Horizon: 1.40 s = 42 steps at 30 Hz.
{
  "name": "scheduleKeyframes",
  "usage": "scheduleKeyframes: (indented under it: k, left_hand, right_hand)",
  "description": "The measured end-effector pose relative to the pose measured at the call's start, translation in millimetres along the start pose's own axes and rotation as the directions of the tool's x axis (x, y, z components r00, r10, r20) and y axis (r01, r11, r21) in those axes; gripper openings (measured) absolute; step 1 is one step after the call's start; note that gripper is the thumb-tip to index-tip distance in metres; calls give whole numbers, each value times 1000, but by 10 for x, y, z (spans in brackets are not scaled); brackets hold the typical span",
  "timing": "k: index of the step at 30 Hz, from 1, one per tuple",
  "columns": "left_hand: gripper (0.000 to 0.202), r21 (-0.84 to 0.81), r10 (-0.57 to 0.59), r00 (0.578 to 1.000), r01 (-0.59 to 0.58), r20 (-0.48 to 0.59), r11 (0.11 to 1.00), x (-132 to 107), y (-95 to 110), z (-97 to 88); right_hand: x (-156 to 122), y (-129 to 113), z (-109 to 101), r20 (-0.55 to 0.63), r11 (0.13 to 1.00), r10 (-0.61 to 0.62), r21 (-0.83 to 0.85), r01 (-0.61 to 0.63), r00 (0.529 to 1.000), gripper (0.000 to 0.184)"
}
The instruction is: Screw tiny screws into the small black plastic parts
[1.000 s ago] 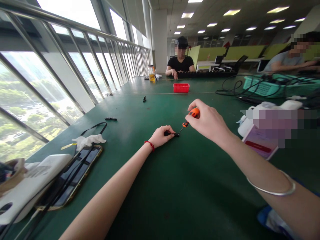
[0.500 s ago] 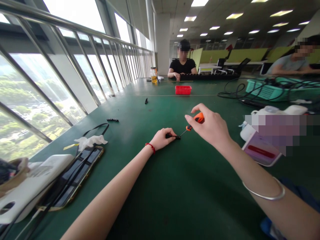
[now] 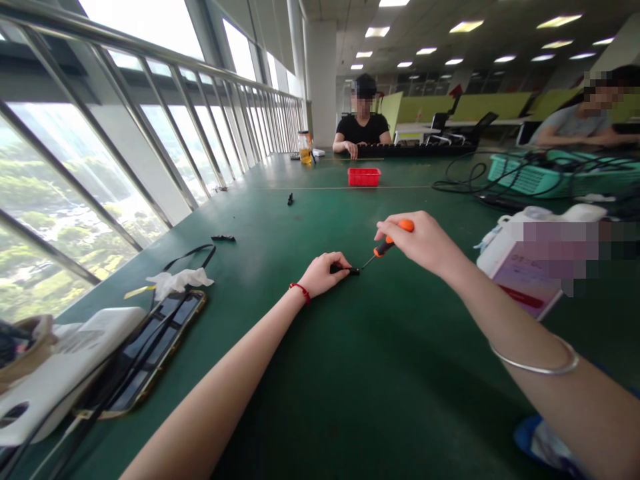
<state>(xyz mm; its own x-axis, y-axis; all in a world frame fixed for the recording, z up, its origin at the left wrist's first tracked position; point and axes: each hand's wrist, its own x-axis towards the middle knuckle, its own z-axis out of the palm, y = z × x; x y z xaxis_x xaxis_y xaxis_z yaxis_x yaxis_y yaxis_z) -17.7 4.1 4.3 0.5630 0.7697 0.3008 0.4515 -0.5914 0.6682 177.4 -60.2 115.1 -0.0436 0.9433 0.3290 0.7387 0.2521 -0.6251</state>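
My left hand rests on the green table, thumb and fingers closed round a small black part whose right end sticks out. What kind of part it is I cannot make out. In my right hand is a screwdriver with an orange and black handle, held at a slant. Its thin shaft points down and left, with the tip at or very close to the black part's right end; whether they touch I cannot tell.
Left lie a phone with cables, a crumpled tissue and a black strip. A small black piece and a red tray are farther back. Right stand a pinkish box and a teal basket. Two people sit beyond.
My right hand has shifted slightly right, and its fingers have closed in on the screwdriver's handle. My left hand keeps its hold on the black part. The whole view has shifted a little.
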Motion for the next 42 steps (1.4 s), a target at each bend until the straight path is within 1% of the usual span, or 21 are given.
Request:
scheduleKeyframes:
  k: [2,4,6,7,9,10,12,15,20,24,27,30,37,42]
  left_hand:
    - [9,10,-7,1000,7,-1,1000,-1,-4,5]
    - [10,27,-15,1000,15,-3,1000,-4,-4,10]
    - [11,45,-22,1000,23,-10,999,-7,-2,13]
    - [11,51,-24,1000,24,-13,998,-8,-1,14]
    - [11,57,-19,1000,20,-18,998,-10,2,14]
    - [11,58,-13,1000,14,-17,998,-11,3,13]
    - [11,60,-1,1000,2,-14,998,-10,4,9]
    - [11,59,1,1000,0,-14,998,-6,4,2]
    - [11,47,6,1000,-5,-18,999,-3,9,-2]
    - [10,67,10,1000,-9,-25,998,-8,35,9]
    - [13,123,6,999,1,-51,992,-9,58,20]
    - [11,170,9,998,3,-68,985,-9,71,28]
    - [11,169,23,997,-9,-80,986,-16,81,40]
    - [10,198,19,996,-2,-88,980,-20,97,41]
  right_hand:
    - [24,54,-49,-4,998,7,65,-7,1000,35]
    - [8,155,-9,-36,996,-16,92,19,999,33]
    - [-39,301,139,-79,996,-83,16,84,993,24]
    - [-65,382,243,-58,995,-100,-35,98,993,20]
    - [-108,536,468,33,991,-83,-101,86,996,19]
    - [-121,599,572,47,991,-64,-114,69,997,20]
    - [-128,687,734,24,990,-38,-134,41,999,21]
    - [-119,737,855,42,989,-51,-135,56,998,23]
    - [-116,753,904,68,990,-97,-99,103,993,15]
    - [-127,754,919,49,991,-101,-89,105,994,15]
    - [-138,742,919,48,990,-93,-101,98,994,14]
    - [-146,731,915,50,988,-97,-112,102,994,15]
    - [-157,725,912,36,986,-108,-127,112,994,14]
    - [-157,721,910,34,984,-113,-135,116,993,14]
